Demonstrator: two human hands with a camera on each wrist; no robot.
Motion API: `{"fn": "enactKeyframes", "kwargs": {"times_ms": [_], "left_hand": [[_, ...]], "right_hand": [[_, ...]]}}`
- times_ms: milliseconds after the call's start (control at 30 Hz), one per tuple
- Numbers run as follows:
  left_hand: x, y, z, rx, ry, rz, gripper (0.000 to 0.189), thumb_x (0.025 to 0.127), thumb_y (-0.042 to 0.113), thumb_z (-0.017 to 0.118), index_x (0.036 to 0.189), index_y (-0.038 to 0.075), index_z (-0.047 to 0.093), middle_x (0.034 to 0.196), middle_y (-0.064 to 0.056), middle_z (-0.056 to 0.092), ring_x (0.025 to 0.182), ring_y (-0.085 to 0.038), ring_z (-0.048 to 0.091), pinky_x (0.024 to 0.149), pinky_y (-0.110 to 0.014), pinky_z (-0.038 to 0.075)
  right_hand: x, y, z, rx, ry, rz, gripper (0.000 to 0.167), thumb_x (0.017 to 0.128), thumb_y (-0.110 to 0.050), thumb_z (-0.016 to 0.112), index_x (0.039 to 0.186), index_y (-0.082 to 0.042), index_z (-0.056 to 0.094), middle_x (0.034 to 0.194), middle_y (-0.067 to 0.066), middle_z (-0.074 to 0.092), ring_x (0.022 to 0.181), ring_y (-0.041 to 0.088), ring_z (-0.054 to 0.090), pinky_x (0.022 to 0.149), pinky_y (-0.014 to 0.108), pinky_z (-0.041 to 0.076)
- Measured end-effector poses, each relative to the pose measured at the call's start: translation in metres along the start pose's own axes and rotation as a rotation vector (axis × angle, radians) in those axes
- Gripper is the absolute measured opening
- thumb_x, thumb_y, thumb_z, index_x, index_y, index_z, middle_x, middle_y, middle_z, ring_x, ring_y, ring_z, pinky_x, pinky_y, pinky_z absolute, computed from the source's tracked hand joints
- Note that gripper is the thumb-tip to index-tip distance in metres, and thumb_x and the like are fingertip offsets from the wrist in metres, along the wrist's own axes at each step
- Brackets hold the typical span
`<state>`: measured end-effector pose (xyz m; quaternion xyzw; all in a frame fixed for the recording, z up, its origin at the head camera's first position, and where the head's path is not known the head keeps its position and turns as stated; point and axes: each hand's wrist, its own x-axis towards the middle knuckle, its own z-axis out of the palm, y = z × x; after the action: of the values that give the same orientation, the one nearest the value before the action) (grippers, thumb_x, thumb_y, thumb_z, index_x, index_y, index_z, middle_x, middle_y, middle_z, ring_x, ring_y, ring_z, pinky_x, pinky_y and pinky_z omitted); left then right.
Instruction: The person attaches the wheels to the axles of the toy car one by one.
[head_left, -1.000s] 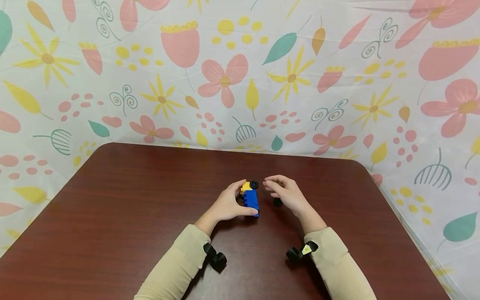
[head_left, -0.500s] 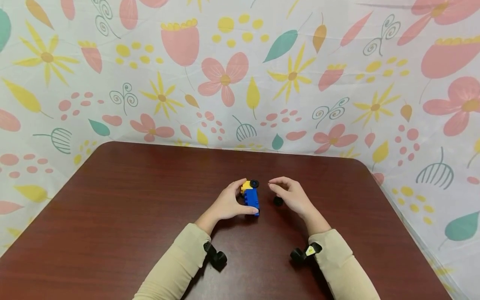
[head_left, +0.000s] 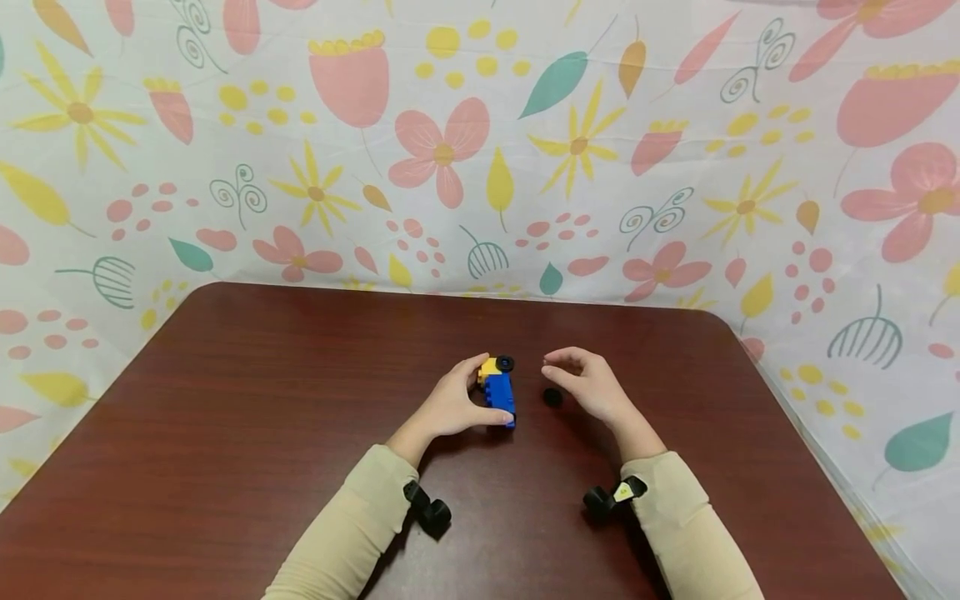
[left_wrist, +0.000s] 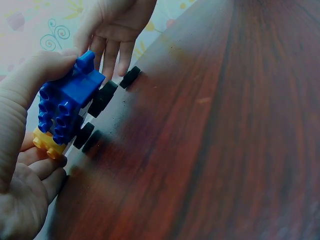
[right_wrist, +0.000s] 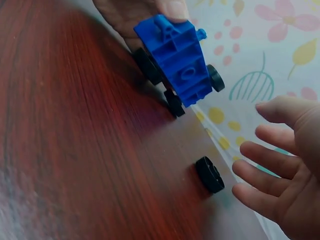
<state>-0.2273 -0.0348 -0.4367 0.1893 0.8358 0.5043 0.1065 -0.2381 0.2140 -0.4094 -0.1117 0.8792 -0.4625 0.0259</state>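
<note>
My left hand (head_left: 455,405) grips a toy car (head_left: 498,396) of blue and yellow building blocks, thumb at one end and fingers at the other. The car is tipped on its side, its studs towards my left palm. In the right wrist view the ribbed blue underside (right_wrist: 182,62) faces me, with black wheels at its edges. A loose black wheel (head_left: 552,397) stands on the table between the car and my right hand (head_left: 592,390). That hand has its fingers spread and slightly bent, with nothing in them, as the right wrist view shows.
The dark reddish-brown table (head_left: 285,417) has rounded far corners. Behind it hangs a flower-patterned cloth (head_left: 450,167). A black camera sits on each wrist, such as the left wrist camera (head_left: 429,510), below the beige sleeves.
My right hand has drawn a little to the right, away from the toy car, and the loose wheel now shows more fully. The left hand keeps its hold. The head view has shifted slightly.
</note>
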Motion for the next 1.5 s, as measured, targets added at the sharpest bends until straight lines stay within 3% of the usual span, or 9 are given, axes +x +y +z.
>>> {"fn": "enactKeyframes", "kwargs": {"times_ms": [300,600,833,1500], "left_hand": [[0.001,-0.002,0.0,0.003,0.005,-0.006,0.103,0.07,0.044,0.081,0.15,0.012,0.025,0.152,-0.008,0.031,0.137,-0.026,0.038,0.11,-0.042,0.036],[0.001,-0.002,0.0,0.008,0.003,-0.014,0.103,0.07,0.045,0.081,0.15,0.013,0.025,0.152,-0.007,0.031,0.137,-0.026,0.038,0.109,-0.041,0.036],[0.001,-0.001,-0.001,0.008,0.004,-0.019,0.103,0.07,0.044,0.081,0.15,0.013,0.025,0.152,-0.007,0.031,0.137,-0.026,0.038,0.109,-0.041,0.036],[0.001,-0.001,0.0,-0.001,-0.007,-0.017,0.103,0.07,0.045,0.081,0.15,0.013,0.025,0.153,-0.007,0.031,0.138,-0.026,0.037,0.11,-0.042,0.036]], "right_hand": [[0.0,0.006,-0.004,-0.118,-0.062,-0.002,0.04,0.087,-0.032,0.068,0.116,-0.005,0.064,0.112,0.012,0.066,0.095,0.024,0.061,0.077,0.032,0.05],[0.001,0.013,-0.008,-0.134,-0.111,0.002,0.042,0.083,-0.028,0.072,0.116,-0.005,0.063,0.11,0.012,0.067,0.095,0.023,0.061,0.076,0.031,0.05],[0.002,0.014,-0.008,-0.141,-0.144,0.028,0.042,0.08,-0.026,0.075,0.115,-0.005,0.063,0.101,0.011,0.065,0.086,0.021,0.059,0.072,0.031,0.049],[0.0,0.019,-0.004,-0.238,-0.156,0.027,0.036,0.076,-0.025,0.078,0.105,-0.006,0.067,0.09,0.008,0.06,0.079,0.017,0.053,0.068,0.028,0.045]]}}
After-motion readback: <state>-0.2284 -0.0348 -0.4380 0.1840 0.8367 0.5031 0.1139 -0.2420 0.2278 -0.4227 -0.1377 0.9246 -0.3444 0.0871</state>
